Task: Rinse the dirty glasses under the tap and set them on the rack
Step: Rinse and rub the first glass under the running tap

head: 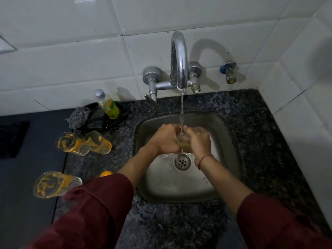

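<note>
A clear glass (pixel 183 141) sits upright over the steel sink (pixel 222 178), filling with murky water from the running tap (pixel 179 58). My left hand (pixel 164 139) and my right hand (pixel 198 141) both wrap around it, and their fingers hide most of it. Three dirty glasses smeared with orange residue stand on the counter to the left: two side by side (pixel 71 143) (pixel 98 141) and one nearer me (pixel 53 184). No rack is in view.
A dish soap bottle (pixel 107 105) and a grey scrubber (pixel 79 116) rest on a dark tray behind the glasses. A small orange object (pixel 106 173) peeks out by my left sleeve. The speckled granite counter (pixel 265 141) meets tiled walls at the back and right.
</note>
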### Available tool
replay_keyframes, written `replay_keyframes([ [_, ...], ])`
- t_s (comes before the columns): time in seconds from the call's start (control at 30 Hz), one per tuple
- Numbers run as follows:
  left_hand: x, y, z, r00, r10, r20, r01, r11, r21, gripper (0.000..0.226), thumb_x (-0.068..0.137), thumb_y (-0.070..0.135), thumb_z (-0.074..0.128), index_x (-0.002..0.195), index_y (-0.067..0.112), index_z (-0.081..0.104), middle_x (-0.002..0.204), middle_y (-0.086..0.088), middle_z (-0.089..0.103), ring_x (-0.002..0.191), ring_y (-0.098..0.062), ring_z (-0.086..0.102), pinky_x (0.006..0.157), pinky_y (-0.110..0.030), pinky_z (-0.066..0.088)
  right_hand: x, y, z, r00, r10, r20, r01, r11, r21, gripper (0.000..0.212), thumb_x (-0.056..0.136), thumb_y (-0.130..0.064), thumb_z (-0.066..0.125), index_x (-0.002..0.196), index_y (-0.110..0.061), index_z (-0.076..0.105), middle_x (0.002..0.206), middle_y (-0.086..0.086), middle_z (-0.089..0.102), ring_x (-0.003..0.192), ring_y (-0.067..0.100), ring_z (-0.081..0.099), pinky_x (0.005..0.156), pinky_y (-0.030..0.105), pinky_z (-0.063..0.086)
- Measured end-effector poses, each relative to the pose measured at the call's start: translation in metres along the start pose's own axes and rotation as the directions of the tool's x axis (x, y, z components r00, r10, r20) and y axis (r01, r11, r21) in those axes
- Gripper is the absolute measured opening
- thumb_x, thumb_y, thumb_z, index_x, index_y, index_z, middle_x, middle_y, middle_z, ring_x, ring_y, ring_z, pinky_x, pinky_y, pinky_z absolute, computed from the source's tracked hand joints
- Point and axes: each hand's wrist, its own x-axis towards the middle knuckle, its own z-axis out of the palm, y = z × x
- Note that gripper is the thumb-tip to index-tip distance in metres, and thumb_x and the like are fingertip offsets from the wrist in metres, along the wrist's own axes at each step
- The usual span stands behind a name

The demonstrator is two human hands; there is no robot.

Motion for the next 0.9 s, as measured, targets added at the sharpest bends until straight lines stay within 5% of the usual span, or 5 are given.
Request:
replay_keyframes([
  [0.17,-0.007,-0.008,0.002,0.995,0.018,-0.093,-0.064,0.856,-0.514,0.067,0.055,0.000,0.094,0.115,0.013,0.066,0.103,-0.003,0.076,0.096,-0.017,0.074,0.087,-0.035,0.060,0.013,-0.001,-0.010,0.887,0.316,0.336,-0.409,0.876,0.256,0.036,0.093,-0.041,0.054,0.107,-0.012,0.069,0.086,0.008,0.066,0.050,0.017,0.054,0.033,0.017,0.031],
  [0.4,-0.006,0.002,0.002,0.972,0.167,-0.165,-0.222,0.883,-0.413,0.074,0.062,0.005,0.095,0.126,0.013,0.059,0.116,0.000,0.067,0.104,-0.010,0.068,0.090,-0.024,0.054,0.017,-0.005,-0.017,0.782,0.305,0.543,-0.504,0.823,0.264,0.034,0.095,-0.033,0.038,0.083,-0.011,0.061,0.062,0.002,0.055,0.037,0.010,0.039,0.029,0.012,0.021],
  [0.57,-0.005,0.000,0.001,0.947,0.250,-0.200,-0.253,0.967,0.007,0.058,0.066,0.044,0.089,0.113,0.025,0.062,0.106,0.009,0.064,0.093,-0.005,0.060,0.079,-0.025,0.050,0.017,-0.012,-0.014,0.908,0.292,0.300,-0.344,0.929,0.136,0.029,0.096,-0.039,0.050,0.095,-0.015,0.066,0.069,0.002,0.060,0.039,0.011,0.045,0.030,0.014,0.023],
  [0.73,0.003,0.008,0.011,0.995,0.066,-0.072,-0.031,0.914,0.405,0.042,0.069,0.033,0.076,0.107,0.022,0.063,0.099,-0.005,0.072,0.090,-0.029,0.070,0.077,-0.040,0.058,0.006,-0.023,0.003,0.999,-0.043,0.033,0.051,0.945,-0.322,0.024,0.090,-0.031,0.059,0.074,-0.014,0.065,0.083,0.010,0.071,0.076,0.029,0.066,0.057,0.032,0.049],
  [0.9,0.007,-0.003,0.022,0.978,-0.073,-0.196,0.085,0.995,0.053,0.020,0.065,0.027,0.074,0.069,0.027,0.054,0.071,0.004,0.067,0.070,-0.023,0.068,0.063,-0.035,0.057,-0.003,-0.031,0.003,0.957,-0.273,0.099,0.278,0.765,-0.581,0.037,0.098,-0.047,0.053,0.098,-0.011,0.061,0.100,0.010,0.068,0.090,0.028,0.059,0.071,0.033,0.037],
])
